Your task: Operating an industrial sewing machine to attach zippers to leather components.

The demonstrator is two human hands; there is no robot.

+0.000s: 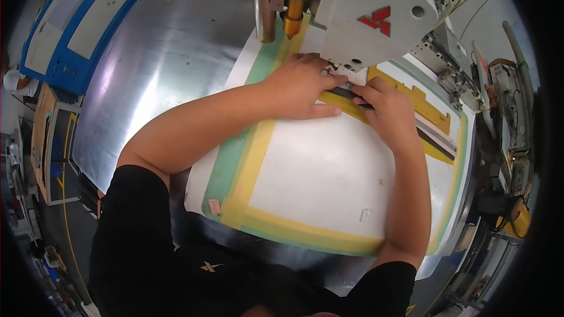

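My left hand (pixel 299 87) lies fairly flat by the sewing machine's head, its thumb stretched out and its fingertips close to the needle area. Beside it, my right hand (pixel 389 108) has its fingers curled and pinched on a narrow dark strip (pixel 341 92). This strip runs along a yellow slotted template plate (pixel 422 105) under the machine head (pixel 379 14). A pink strip and a grey one show past my right hand. What lies right beneath the needle is partly hidden by my fingers.
A white board (pixel 317 170) edged with green and yellow tape spreads below my hands. A brass-coloured pointed tool (pixel 294 19) and a metal post (pixel 264 3) hang over its left side. Left is a shiny metal table (pixel 141 82), with a blue-framed control cabinet (pixel 82 29) behind.
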